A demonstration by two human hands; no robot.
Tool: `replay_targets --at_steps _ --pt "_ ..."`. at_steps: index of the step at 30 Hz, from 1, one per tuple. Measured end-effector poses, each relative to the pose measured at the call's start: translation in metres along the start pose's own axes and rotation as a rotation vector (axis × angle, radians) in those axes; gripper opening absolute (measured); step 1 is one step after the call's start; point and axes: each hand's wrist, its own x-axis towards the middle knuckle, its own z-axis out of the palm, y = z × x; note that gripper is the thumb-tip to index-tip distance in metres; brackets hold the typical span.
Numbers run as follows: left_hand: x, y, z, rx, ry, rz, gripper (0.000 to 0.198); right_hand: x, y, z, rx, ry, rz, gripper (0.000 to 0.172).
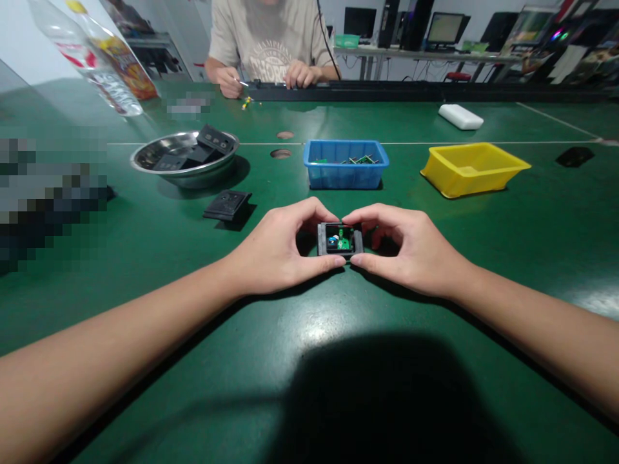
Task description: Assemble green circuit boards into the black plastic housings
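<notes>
Both my hands hold one small black plastic housing (320, 243) just above or on the green table. Inside its open top a green circuit board (343, 243) shows, with a small round blue-and-white part on it. My left hand (278, 248) grips the housing's left side, thumb at the near edge and fingers at the far edge. My right hand (411, 248) grips the right side in the same way. Beyond my left hand lies a loose black plastic cover (228, 205), tilted on the table.
A steel bowl (186, 173) holds black plastic parts. A blue bin (344, 175) contains circuit boards; a yellow bin (471, 183) stands to its right. Farther off are a white block (460, 117), a black piece (574, 156) and bottles (97, 71). Another person (271, 48) works across the table (309, 399).
</notes>
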Motion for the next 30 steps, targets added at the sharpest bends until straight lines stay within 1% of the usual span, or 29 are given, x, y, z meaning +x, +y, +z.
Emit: replay_targets --at_steps 5,9,15,22,30 --pt "0.0006 0.0002 -0.0001 0.023 0.010 -0.018 0.048 0.0004 -0.0006 0.0008 -0.030 0.014 -0.002 0.039" --pt "0.0005 0.0005 0.0007 -0.019 0.019 -0.052 0.048 0.0002 -0.0003 0.0016 -0.023 0.032 0.013 0.039" --pt "0.0004 0.0016 0.0015 -0.048 0.026 -0.067 0.046 0.0002 0.0013 0.0019 0.005 0.033 0.057 0.038" --pt "0.0010 0.0018 0.0008 -0.060 0.022 -0.087 0.048 -0.0001 0.0048 0.0040 0.141 0.012 0.092 0.041" --pt "0.0011 0.0019 0.0019 -0.077 0.018 -0.118 0.051 0.0008 0.0059 0.0044 0.166 0.014 0.120 0.047"
